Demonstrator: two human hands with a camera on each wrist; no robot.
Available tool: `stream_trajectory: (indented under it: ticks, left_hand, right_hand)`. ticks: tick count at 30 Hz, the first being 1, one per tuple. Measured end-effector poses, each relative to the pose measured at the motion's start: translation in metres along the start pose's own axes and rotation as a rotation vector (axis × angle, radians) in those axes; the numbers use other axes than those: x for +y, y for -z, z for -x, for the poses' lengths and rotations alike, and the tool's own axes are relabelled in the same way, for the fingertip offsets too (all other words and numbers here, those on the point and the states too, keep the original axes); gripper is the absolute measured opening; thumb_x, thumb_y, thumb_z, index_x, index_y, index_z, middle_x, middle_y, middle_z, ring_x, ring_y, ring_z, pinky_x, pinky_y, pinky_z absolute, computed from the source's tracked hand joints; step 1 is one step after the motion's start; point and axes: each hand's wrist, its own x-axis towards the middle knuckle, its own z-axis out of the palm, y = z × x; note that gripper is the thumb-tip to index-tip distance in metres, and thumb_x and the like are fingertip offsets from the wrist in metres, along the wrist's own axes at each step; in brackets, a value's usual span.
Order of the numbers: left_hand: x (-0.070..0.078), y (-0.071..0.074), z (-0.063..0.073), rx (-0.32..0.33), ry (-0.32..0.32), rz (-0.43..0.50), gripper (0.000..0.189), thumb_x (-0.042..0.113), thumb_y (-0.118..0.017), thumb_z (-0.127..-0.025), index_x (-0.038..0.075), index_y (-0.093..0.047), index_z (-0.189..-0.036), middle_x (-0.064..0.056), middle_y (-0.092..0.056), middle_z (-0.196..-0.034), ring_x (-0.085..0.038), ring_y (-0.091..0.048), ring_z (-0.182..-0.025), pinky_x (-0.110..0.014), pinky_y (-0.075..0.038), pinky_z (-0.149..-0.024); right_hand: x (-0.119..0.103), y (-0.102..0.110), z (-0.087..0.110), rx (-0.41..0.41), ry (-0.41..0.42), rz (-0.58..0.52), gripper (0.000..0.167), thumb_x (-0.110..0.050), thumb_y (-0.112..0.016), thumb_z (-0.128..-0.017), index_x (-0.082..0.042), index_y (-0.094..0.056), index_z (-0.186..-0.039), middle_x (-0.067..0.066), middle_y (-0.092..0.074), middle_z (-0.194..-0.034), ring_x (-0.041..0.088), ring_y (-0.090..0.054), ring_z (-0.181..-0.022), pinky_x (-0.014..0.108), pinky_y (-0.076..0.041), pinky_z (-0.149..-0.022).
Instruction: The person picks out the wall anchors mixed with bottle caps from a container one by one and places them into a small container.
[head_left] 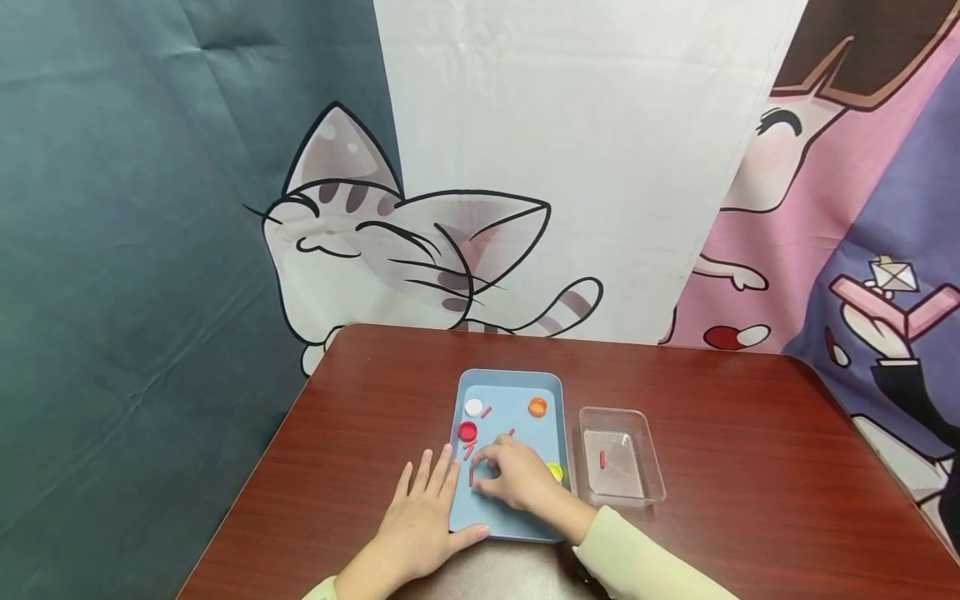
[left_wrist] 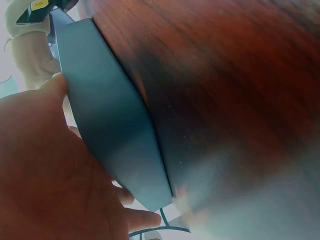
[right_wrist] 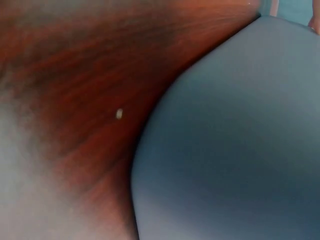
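Note:
A blue tray (head_left: 506, 525) holds several small red sticks (head_left: 486, 412) and round cap-like pieces: white (head_left: 473, 407), red (head_left: 467, 431), orange (head_left: 537, 407) and yellow (head_left: 555, 472). My right hand (head_left: 517, 473) is over the tray, partly covering the yellow piece. Its thumb and forefinger are bent and apart, their tips close to an upright-looking red stick (head_left: 471, 477). My left hand (head_left: 422, 521) lies along the tray's left side, fingers straight, thumb at the near corner. In the left wrist view, the left hand (left_wrist: 55, 165) rests against the tray's outer wall (left_wrist: 107, 110).
Right of the tray stands a clear plastic box (head_left: 651, 467) with one red stick (head_left: 602, 459) inside. Both stand on a reddish-brown wooden table (head_left: 337, 450). Behind it hang printed cloths (head_left: 600, 125). The right wrist view shows mostly the tray wall (right_wrist: 230, 130).

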Motion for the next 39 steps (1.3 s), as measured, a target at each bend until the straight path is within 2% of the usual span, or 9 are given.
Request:
stream_trajectory:
  ticks: [12, 19, 27, 39]
  left_hand:
    - [-0.0011, -0.0034, -0.0008, -0.009, 0.002, 0.001, 0.101, 0.077, -0.046, -0.091, 0.004, -0.033, -0.158, -0.014, -0.019, -0.168, -0.043, -0.018, -0.153, -0.063, -0.016, -0.12]
    - [-0.0002, -0.0038, 0.0, -0.001, -0.001, -0.004, 0.1, 0.077, -0.047, -0.091, 0.003, -0.034, -0.157, -0.015, -0.02, -0.168, -0.044, -0.019, -0.152, -0.063, -0.017, -0.12]
    - [0.0002, -0.0026, 0.0001, 0.004, -0.006, -0.01, 0.099, 0.076, -0.048, -0.091, 0.003, -0.034, -0.157, -0.015, -0.021, -0.168, -0.044, -0.019, -0.152, -0.063, -0.018, -0.119]
    - [0.0, -0.0009, -0.0004, 0.0, -0.006, -0.009, 0.1, 0.076, -0.048, -0.091, 0.002, -0.033, -0.157, -0.015, -0.02, -0.168, -0.044, -0.018, -0.152, -0.063, -0.017, -0.119]
  right_hand:
    - [-0.0001, -0.0038, -0.0062, -0.026, 0.007, 0.056, 0.028, -0.029, -0.089, -0.077, -0.017, -0.078, -0.1, -0.006, -0.05, -0.077, 0.006, -0.042, -0.069, 0.023, -0.038, -0.062]
    - [0.0009, -0.0082, -0.0053, -0.046, -0.015, 0.099, 0.032, -0.033, -0.091, -0.074, -0.019, -0.078, -0.1, -0.008, -0.052, -0.08, 0.007, -0.046, -0.072, 0.029, -0.041, -0.068]
    - [-0.0008, -0.0099, -0.0067, -0.001, 0.011, 0.139, 0.027, -0.032, -0.091, -0.073, -0.019, -0.078, -0.092, -0.009, -0.052, -0.079, 0.011, -0.053, -0.076, 0.03, -0.042, -0.069]
    - [-0.0053, -0.01, -0.0091, 0.009, 0.005, 0.176, 0.026, -0.035, -0.091, -0.072, -0.02, -0.075, -0.087, -0.009, -0.052, -0.079, 0.01, -0.052, -0.075, 0.03, -0.041, -0.067]
